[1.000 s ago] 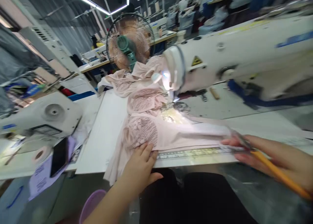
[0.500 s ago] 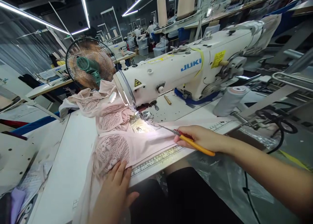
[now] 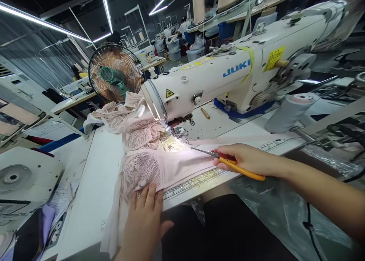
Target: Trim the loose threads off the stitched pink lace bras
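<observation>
A pale pink lace garment lies on the white sewing table, running under the needle of a white JUKI sewing machine. My left hand rests flat on the garment's near edge at the table front. My right hand grips yellow-handled thread snips. Their blades point left toward the lit needle area, just above the fabric. A printed ruler strip runs along the table's front edge.
More pink fabric is heaped behind the needle. A standing fan is at the back left. A grey thread cone lies right of the machine. Another machine and papers sit at the left. Clear plastic sheeting hangs below my right arm.
The view swung right and steadied, bringing the whole machine into sight. My right hand moved the snips left toward the needle. My left hand stayed on the fabric.
</observation>
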Action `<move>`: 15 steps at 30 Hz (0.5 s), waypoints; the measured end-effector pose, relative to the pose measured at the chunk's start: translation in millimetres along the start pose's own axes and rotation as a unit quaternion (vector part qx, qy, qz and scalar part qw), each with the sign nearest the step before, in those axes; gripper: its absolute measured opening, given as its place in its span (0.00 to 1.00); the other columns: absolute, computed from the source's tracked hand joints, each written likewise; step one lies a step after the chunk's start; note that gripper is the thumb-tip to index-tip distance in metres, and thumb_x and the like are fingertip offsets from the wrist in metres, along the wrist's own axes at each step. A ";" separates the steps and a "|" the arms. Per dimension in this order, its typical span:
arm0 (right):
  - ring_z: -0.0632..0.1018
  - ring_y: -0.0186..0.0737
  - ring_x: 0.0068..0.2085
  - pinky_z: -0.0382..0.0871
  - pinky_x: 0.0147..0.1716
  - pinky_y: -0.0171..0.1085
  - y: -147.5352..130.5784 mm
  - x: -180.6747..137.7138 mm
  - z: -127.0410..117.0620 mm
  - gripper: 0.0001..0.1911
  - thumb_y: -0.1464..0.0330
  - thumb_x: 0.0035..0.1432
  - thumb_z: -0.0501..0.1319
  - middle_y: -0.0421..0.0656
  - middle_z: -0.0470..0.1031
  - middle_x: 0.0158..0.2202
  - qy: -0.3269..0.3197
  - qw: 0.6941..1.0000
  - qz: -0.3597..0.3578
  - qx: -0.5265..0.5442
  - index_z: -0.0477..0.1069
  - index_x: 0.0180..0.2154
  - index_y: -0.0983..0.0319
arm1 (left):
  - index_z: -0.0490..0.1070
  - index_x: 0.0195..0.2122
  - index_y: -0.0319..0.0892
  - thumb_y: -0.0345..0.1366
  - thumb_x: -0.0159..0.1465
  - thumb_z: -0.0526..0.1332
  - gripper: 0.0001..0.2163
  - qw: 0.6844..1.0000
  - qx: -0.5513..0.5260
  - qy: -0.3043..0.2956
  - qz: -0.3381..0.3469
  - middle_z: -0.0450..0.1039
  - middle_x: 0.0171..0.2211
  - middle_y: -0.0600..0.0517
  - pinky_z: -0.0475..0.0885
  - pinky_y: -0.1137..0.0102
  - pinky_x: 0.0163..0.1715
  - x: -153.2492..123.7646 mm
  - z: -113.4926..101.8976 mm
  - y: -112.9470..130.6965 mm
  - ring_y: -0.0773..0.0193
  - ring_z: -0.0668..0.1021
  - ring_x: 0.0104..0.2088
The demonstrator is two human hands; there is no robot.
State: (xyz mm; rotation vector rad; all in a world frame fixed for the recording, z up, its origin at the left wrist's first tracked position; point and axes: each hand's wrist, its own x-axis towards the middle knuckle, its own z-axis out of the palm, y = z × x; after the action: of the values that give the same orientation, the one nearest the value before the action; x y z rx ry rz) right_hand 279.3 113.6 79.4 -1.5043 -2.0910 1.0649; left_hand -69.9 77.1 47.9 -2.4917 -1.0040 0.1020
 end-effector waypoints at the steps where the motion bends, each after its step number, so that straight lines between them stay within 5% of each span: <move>1: 0.65 0.40 0.28 0.57 0.27 0.36 -1.0 -0.1 -0.4 0.20 0.48 0.52 0.52 0.39 0.60 0.25 -0.004 1.000 0.001 -0.001 0.54 0.25 0.58 | 0.67 0.55 0.39 0.49 0.55 0.66 0.29 1.000 -0.002 -0.002 0.000 0.67 0.56 0.38 0.71 0.45 0.46 0.0 0.2 0.1 0.41 0.72 0.52; 8: 0.61 0.37 0.27 0.53 0.26 0.35 -1.3 1.0 -3.8 0.20 0.51 0.51 0.54 0.37 0.56 0.24 -0.020 1.000 0.002 -0.013 0.52 0.23 0.58 | 0.70 0.51 0.39 0.48 0.52 0.69 0.28 0.999 -0.039 0.007 -0.009 0.70 0.53 0.39 0.73 0.49 0.45 3.9 -6.0 -5.4 0.43 0.74 0.49; 15: 0.62 0.37 0.25 0.53 0.24 0.35 2.1 3.6 -0.9 0.19 0.52 0.53 0.54 0.37 0.57 0.22 -0.017 0.999 -0.001 -0.032 0.55 0.23 0.59 | 0.71 0.52 0.41 0.50 0.53 0.68 0.28 0.993 -0.097 -0.055 -0.043 0.69 0.54 0.39 0.70 0.48 0.49 7.5 -14.7 -6.8 0.43 0.73 0.51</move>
State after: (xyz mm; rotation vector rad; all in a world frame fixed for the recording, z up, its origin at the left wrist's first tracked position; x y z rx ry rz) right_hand 279.8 117.6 78.0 -1.5235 -2.1678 1.0404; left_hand -65.3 80.9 64.7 -2.6367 -1.2170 0.1216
